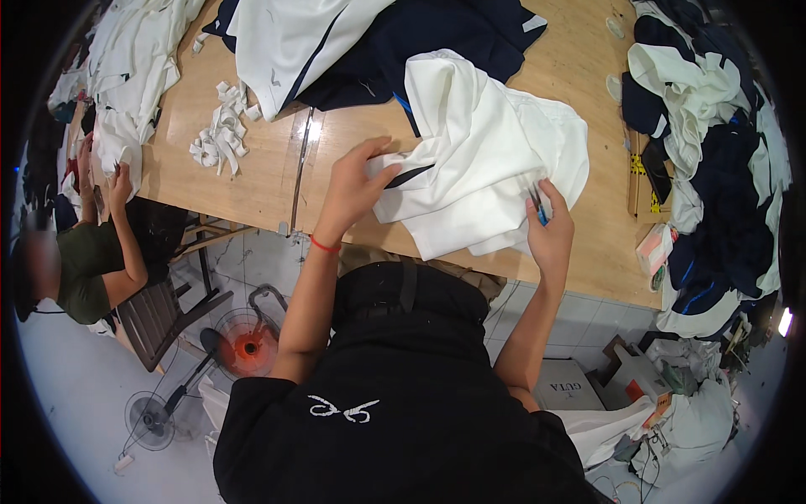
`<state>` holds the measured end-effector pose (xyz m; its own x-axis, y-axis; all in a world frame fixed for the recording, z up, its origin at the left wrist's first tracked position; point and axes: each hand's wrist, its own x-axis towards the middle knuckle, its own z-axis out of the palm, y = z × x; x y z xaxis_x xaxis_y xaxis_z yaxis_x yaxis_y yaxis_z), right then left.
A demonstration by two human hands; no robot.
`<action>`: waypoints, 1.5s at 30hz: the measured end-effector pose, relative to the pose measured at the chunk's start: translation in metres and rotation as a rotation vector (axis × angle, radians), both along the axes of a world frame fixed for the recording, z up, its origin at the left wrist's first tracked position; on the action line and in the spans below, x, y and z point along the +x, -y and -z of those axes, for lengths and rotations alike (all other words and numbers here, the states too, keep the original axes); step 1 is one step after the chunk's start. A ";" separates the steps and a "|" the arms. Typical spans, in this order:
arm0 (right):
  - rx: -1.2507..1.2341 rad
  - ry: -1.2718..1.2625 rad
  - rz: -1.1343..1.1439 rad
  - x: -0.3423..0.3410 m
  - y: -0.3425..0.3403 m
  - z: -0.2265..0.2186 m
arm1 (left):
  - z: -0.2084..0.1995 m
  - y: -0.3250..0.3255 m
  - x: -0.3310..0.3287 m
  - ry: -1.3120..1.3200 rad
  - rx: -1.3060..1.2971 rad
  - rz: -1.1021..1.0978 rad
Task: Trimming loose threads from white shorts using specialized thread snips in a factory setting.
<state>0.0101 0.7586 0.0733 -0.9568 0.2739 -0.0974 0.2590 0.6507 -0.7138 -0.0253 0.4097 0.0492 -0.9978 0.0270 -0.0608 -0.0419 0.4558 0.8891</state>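
Observation:
A white garment point(483, 160) with a dark trim strip lies bunched on the table's front part. My left hand point(354, 186), a red cord round its wrist, pinches the garment's left edge between thumb and fingers. At the garment's right side, my right hand point(550, 227) is closed around small thread snips point(538, 207) with a bit of blue on them. The blades point up and touch or nearly touch the cloth; whether they are apart I cannot tell.
Navy and white garments point(420, 42) lie at the table's back. Left of them is a heap of white fabric scraps point(222, 134). Piled clothes point(714, 193) line the right side. Another person point(92, 260) handles white cloth at the left, near a chair point(155, 315) and a fan point(248, 344).

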 end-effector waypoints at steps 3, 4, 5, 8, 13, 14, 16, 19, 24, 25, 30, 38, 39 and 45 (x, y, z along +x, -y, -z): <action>-0.036 -0.049 -0.016 0.001 -0.004 0.007 | -0.018 0.014 0.016 0.294 -0.042 0.028; -0.096 -0.085 0.018 0.000 -0.005 0.008 | -0.024 0.017 0.020 0.468 -0.057 0.032; -0.101 -0.079 0.006 -0.004 0.002 -0.001 | -0.028 0.017 0.026 0.474 -0.059 0.020; -0.245 -0.055 0.127 -0.005 0.021 -0.041 | -0.043 0.009 0.037 0.605 0.739 -0.148; -0.512 -0.013 -0.191 0.007 0.069 -0.082 | -0.046 -0.015 0.023 0.523 1.027 -0.056; -0.523 0.007 -0.250 0.009 0.080 -0.084 | -0.050 -0.021 0.019 0.509 1.049 -0.031; -0.521 -0.009 -0.231 0.012 0.105 -0.086 | -0.062 -0.030 0.016 0.505 1.083 -0.029; -0.492 -0.042 -0.231 0.020 0.104 -0.066 | -0.078 -0.041 0.017 0.464 1.121 -0.040; -0.923 0.047 -0.026 0.024 0.086 -0.070 | -0.072 -0.041 0.017 -0.035 0.171 0.149; -1.154 0.017 -0.027 0.023 0.080 -0.073 | -0.058 -0.045 0.016 -0.208 0.046 0.173; -1.421 -0.140 0.114 0.016 0.039 -0.081 | -0.046 -0.051 0.028 -0.121 0.024 0.288; -1.079 -0.280 0.254 0.003 0.048 -0.093 | -0.063 -0.087 0.043 -0.233 -0.190 0.380; -1.031 -0.305 0.292 0.002 0.049 -0.096 | -0.055 -0.087 0.045 -0.237 -0.189 0.377; -0.921 -0.282 0.356 0.002 0.030 -0.097 | -0.034 -0.059 0.044 -0.055 0.010 0.040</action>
<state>0.0125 0.7287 0.1699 -0.8553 0.4789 -0.1977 0.0754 -0.2624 -0.9620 0.0189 0.4687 0.0832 -0.9977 0.0671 -0.0055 0.0251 0.4468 0.8943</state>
